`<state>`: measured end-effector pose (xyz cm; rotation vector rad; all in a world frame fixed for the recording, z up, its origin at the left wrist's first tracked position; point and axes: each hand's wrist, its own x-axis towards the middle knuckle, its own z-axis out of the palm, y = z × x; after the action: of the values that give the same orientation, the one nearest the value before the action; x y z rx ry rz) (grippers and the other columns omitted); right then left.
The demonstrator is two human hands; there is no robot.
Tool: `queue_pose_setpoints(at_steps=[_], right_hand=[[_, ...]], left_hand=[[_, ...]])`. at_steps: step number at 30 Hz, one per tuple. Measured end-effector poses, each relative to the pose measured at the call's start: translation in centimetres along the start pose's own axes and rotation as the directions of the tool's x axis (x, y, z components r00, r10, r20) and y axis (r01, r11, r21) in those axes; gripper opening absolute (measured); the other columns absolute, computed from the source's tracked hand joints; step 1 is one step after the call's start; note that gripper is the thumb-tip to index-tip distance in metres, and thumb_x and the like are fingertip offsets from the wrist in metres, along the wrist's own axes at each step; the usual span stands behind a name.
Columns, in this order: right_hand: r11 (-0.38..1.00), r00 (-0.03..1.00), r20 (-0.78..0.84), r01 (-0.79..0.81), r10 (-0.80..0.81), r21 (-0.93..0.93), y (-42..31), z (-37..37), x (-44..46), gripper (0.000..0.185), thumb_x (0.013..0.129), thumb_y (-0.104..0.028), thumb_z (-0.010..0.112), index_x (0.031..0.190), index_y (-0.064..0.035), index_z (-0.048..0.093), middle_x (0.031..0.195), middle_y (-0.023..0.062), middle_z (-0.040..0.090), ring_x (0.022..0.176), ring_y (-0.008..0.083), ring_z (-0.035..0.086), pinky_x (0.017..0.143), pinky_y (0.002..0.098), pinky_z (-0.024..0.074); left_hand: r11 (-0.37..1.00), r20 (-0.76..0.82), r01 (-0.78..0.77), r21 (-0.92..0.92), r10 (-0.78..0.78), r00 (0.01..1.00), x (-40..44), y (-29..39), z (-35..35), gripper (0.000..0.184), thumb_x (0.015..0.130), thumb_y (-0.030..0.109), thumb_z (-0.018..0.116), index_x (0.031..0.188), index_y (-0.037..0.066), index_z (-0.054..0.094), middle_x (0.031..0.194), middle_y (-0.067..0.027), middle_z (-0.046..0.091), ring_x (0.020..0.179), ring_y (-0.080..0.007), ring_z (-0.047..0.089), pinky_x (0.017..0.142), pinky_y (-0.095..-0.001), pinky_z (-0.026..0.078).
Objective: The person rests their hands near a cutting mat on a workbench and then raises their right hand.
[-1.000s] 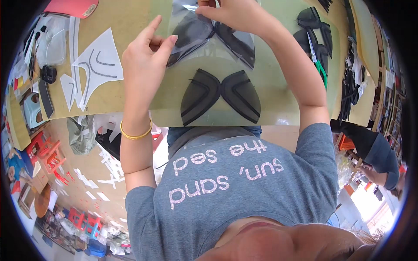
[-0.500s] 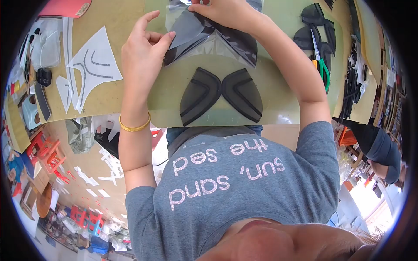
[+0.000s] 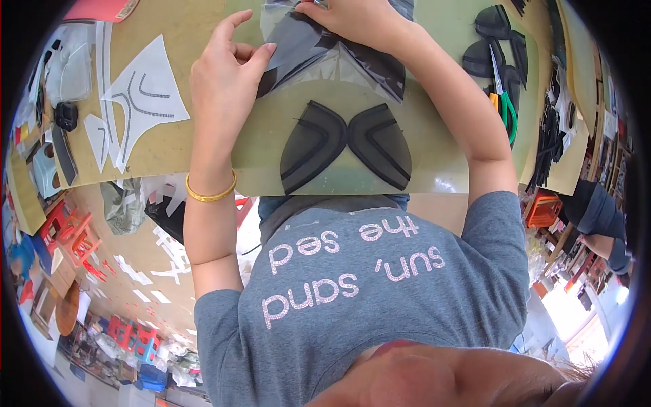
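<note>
A sheet of clear plastic film (image 3: 342, 66) lies at the top of the view over glossy dark pieces (image 3: 376, 64). At its upper left, my right hand (image 3: 363, 26) has thumb and fingers pinched together on the film; the frame's top edge cuts off part of this hand. My left hand (image 3: 227, 68) hovers by the film's left side, fingers apart, its thumb tip close to the edge. Nearer my body lie two dark, sheer curved pieces, a left one (image 3: 313, 146) and a right one (image 3: 378, 146), with black bands, their inner edges nearly touching.
White paper patterns (image 3: 152, 102) with dotted curves lie on the left of the table. To the right, green-handled scissors (image 3: 506, 112) rest against dark cup-shaped pieces (image 3: 483, 60). Black strips (image 3: 548, 146) hang at the right edge. Another person (image 3: 597, 217) is at the far right.
The grey curved flap near my left thumb now lies lower, beneath the clear film. My left hand has shifted slightly up. The two sheer pieces stay put.
</note>
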<state>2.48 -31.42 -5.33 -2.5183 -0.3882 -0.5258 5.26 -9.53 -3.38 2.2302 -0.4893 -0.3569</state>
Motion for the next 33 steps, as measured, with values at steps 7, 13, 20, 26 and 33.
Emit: queue_pose_setpoints(at_steps=[7,13,20,26,33], right_hand=[[0.977,0.993,-0.065,0.081,-0.096,-0.199,-0.6,0.0,-0.4,0.047,0.082,-0.01,0.07,0.128,-0.0063,0.061,0.099,0.0089,0.066,0.092,0.027,0.062,0.081,0.0406,0.0446],[0.938,0.97,0.157,0.223,-0.187,-0.264,-4.0,-3.1,-2.7,0.04,0.085,-0.02,0.071,0.12,-0.0024,0.064,0.109,0.0122,0.066,0.11,0.0291,0.063,0.102,0.0486,0.0442],[0.927,0.939,0.333,0.195,-0.082,-0.321,-4.8,-1.9,-6.1,0.058,0.087,-0.036,0.072,0.132,-0.0013,0.062,0.148,0.0116,0.054,0.147,0.0254,0.039,0.126,0.0534,0.018],[0.915,0.956,0.265,0.217,-0.128,-0.341,-4.4,-1.4,-6.4,0.053,0.097,-0.045,0.059,0.125,-0.0012,0.068,0.14,0.014,0.06,0.14,0.027,0.047,0.123,0.0518,0.0238],[0.906,0.954,0.287,0.198,-0.09,-0.374,-4.6,-1.5,-6.5,0.056,0.098,-0.049,0.057,0.13,-0.0034,0.067,0.143,0.0116,0.058,0.145,0.0274,0.041,0.122,0.0599,0.0184]], left_hand=[[1.0,-0.016,-0.028,0.014,0.028,0.999,0.0,-0.2,0.1,0.054,0.087,0.023,0.077,0.136,0.008,0.062,0.08,-0.0052,0.075,0.06,-0.0081,0.062,0.057,-0.0247,0.048],[1.0,-0.006,-0.002,-0.006,0.002,1.0,-0.1,0.3,0.1,0.049,0.086,0.02,0.075,0.132,0.007,0.063,0.077,-0.0086,0.074,0.067,-0.0184,0.069,0.066,-0.0322,0.052],[0.982,0.0,-0.109,0.152,0.11,0.994,-0.2,-0.5,0.5,0.032,0.091,0.025,0.072,0.123,0.02,0.074,0.075,-0.0063,0.069,0.064,-0.0159,0.064,0.063,-0.0319,0.05],[0.793,0.051,-0.238,0.561,0.254,0.966,-0.8,0.7,-0.1,0.029,0.094,0.031,0.069,0.122,0.024,0.076,0.084,-0.0076,0.063,0.078,-0.0238,0.063,0.069,-0.0367,0.05],[0.484,0.22,-0.687,0.542,0.707,0.672,2.1,0.6,-1.9,0.038,0.097,0.036,0.063,0.127,0.016,0.072,0.119,-0.007,0.07,0.117,-0.0285,0.06,0.108,-0.0474,0.038]])
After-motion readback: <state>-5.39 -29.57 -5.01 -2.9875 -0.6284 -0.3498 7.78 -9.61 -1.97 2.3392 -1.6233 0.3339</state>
